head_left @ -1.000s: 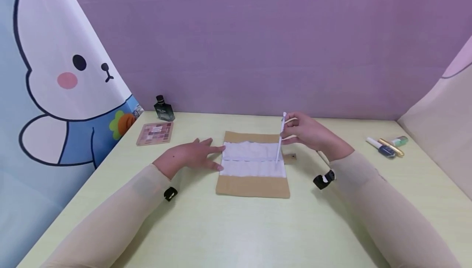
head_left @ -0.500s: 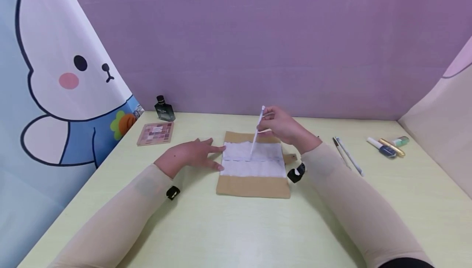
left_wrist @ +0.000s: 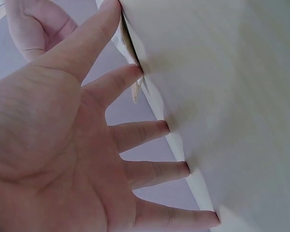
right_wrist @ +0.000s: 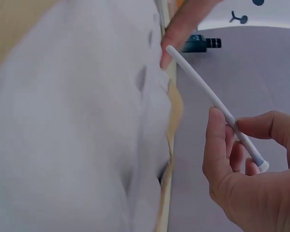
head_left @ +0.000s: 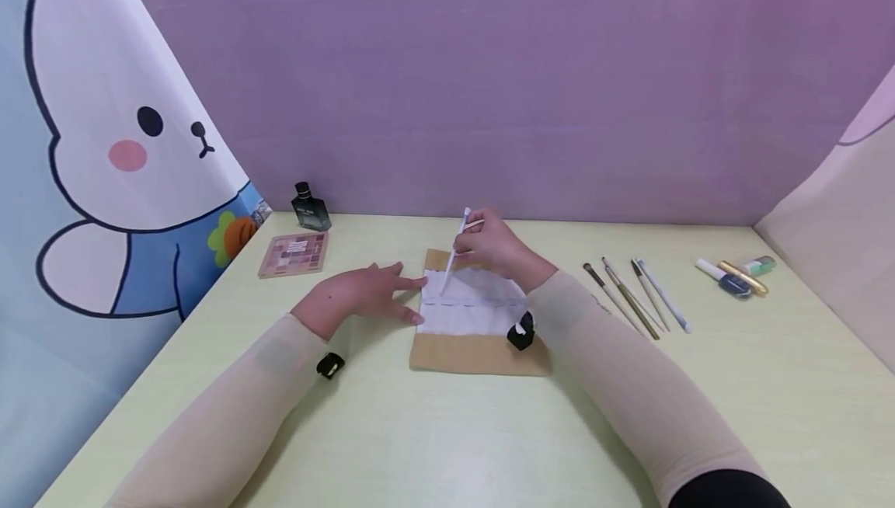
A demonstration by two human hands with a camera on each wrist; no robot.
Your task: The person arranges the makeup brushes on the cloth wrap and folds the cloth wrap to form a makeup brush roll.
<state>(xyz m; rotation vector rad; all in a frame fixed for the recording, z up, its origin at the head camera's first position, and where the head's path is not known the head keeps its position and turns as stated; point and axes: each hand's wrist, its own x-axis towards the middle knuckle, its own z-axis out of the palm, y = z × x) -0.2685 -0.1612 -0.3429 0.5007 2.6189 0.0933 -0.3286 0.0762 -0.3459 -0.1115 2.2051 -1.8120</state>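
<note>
A tan fabric roll (head_left: 482, 355) with a white pocketed lining (head_left: 471, 319) lies spread on the table. My left hand (head_left: 363, 298) rests at its left edge, fingers spread and straight, the thumb and a fingertip touching the cloth. In the left wrist view the fingertips (left_wrist: 162, 126) meet the table surface. Above the upper left part of the lining, my right hand (head_left: 492, 242) pinches a slim white makeup brush (right_wrist: 203, 87) between thumb and fingers. The brush is tilted, its small white tip upward and its handle end pointing down toward the lining; contact with the cloth cannot be told.
Several makeup brushes (head_left: 632, 302) lie side by side right of the roll. Farther right are small tubes (head_left: 741, 279), one gold. An eyeshadow palette (head_left: 294, 254) and a dark bottle (head_left: 311, 209) stand at the back left. A purple backdrop (head_left: 489, 88) rises behind the table.
My right hand has moved left across the roll with the white brush, from its right side to its upper left. The brushes on the table have come into view. My left hand has stayed put.
</note>
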